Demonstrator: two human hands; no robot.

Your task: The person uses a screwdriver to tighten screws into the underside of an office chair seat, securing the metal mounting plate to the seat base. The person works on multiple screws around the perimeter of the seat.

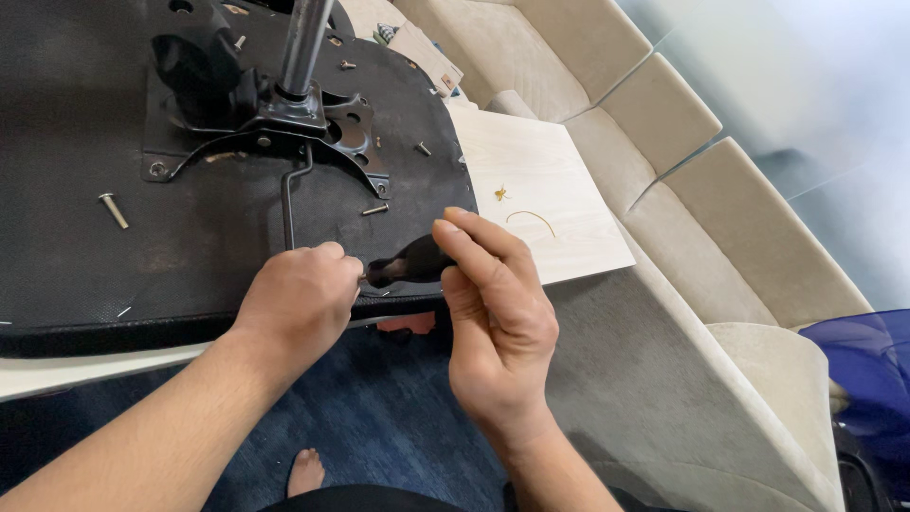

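Both hands work the black knob at the near edge of an upturned chair seat.

The left hand point(301, 296) is curled shut around the end of the bent lever rod point(287, 204), right beside the knob point(409, 263); the right hand point(493, 313) pinches the knob between thumb and fingers. The seat point(85, 246) lies underside up on a pale tabletop point(545, 204), its metal plate point(284, 123) and post point(303, 43) further back. To do this well, I judge the rod should be held steady while the knob is kept in line with it. The knob hangs just past the seat's edge, with open room below over the blue carpet point(379, 417); loose screws point(114, 210) lie well clear, and a sofa point(720, 218) stands to the right.
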